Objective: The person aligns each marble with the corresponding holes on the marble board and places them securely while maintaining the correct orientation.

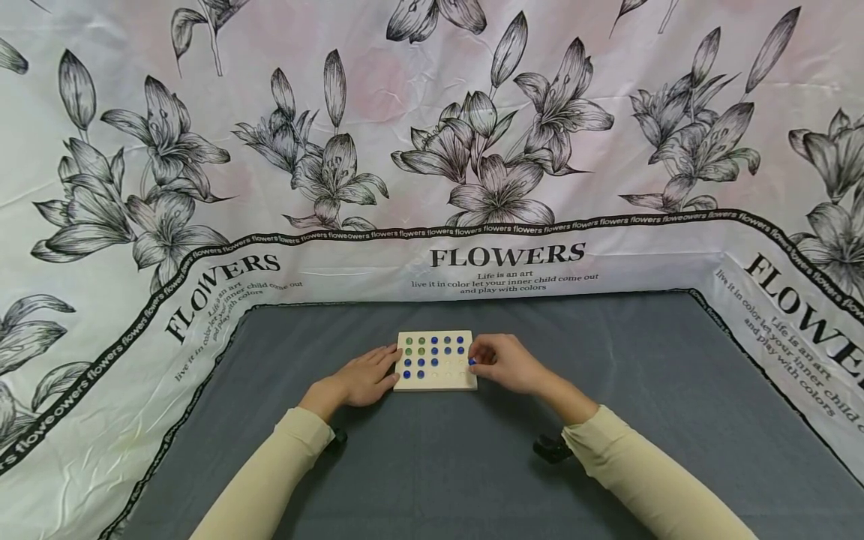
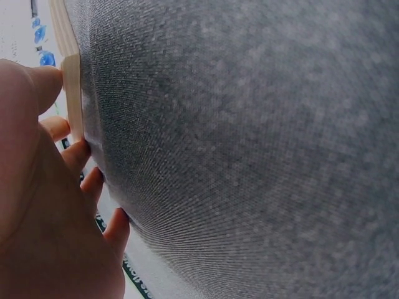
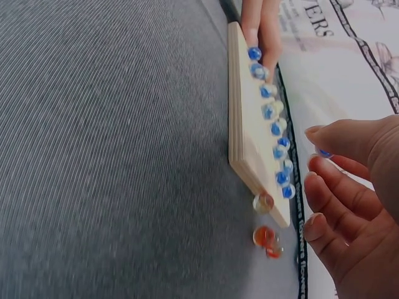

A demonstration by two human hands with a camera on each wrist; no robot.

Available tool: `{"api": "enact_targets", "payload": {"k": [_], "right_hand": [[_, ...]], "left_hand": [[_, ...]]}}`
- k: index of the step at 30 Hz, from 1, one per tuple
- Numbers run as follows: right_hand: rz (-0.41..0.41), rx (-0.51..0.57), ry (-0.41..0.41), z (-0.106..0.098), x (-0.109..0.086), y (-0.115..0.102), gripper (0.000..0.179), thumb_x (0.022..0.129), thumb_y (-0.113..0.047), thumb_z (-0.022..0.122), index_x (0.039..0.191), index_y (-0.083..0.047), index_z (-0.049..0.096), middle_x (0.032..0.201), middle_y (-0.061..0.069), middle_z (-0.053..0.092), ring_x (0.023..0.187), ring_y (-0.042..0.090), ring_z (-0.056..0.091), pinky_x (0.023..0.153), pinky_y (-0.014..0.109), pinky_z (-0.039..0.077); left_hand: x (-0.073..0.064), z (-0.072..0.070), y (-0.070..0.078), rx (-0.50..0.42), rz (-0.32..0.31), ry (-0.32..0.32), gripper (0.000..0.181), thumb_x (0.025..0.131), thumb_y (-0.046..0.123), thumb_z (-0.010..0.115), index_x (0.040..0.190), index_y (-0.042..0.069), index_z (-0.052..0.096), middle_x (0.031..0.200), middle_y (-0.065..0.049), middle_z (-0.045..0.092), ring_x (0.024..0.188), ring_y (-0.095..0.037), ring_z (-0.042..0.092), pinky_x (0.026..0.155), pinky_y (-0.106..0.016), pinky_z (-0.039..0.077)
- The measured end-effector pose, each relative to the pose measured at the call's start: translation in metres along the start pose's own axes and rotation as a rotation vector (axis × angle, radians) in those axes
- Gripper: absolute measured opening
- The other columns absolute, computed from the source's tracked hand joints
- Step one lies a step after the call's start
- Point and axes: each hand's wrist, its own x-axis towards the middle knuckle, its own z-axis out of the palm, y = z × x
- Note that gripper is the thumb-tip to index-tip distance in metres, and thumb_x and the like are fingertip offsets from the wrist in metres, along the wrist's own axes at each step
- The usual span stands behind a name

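A pale wooden board (image 1: 442, 383) with rows of round hollows lies flat on the grey cloth. Green marbles (image 1: 415, 346) fill its far left corner, and several blue marbles (image 1: 435, 351) sit in the hollows around them; hollows at the near right are bare. My left hand (image 1: 365, 376) rests at the board's left edge with fingers extended, thumb at the near corner. Over the right edge, my right hand (image 1: 509, 365) pinches a blue marble (image 3: 323, 152) between thumb and index finger, its other fingers loosely bent.
Orange and clear marbles (image 3: 264, 236) lie on the cloth just off the board's right end, hidden behind my right hand in the head view. A grey cloth (image 1: 432, 465) covers the table; a white flower-printed sheet (image 1: 499, 270) rises behind and at both sides.
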Motion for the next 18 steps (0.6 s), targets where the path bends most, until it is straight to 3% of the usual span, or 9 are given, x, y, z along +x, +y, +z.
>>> {"api": "enact_targets", "payload": {"k": [18], "right_hand": [[-0.058,-0.058,-0.057,0.035,0.022,-0.010,0.009,0.091,-0.007,0.078,0.099,-0.004,0.074,0.083,-0.002,0.067,0.073,0.006,0.059,0.066,0.024,0.051]], "left_hand": [[0.000,0.002,0.000,-0.007,-0.015,0.017,0.062,0.112,0.044,0.037,0.165,0.017,0.021,0.172,-0.004,0.014,0.158,-0.028,0.014,0.124,-0.054,0.019]]}}
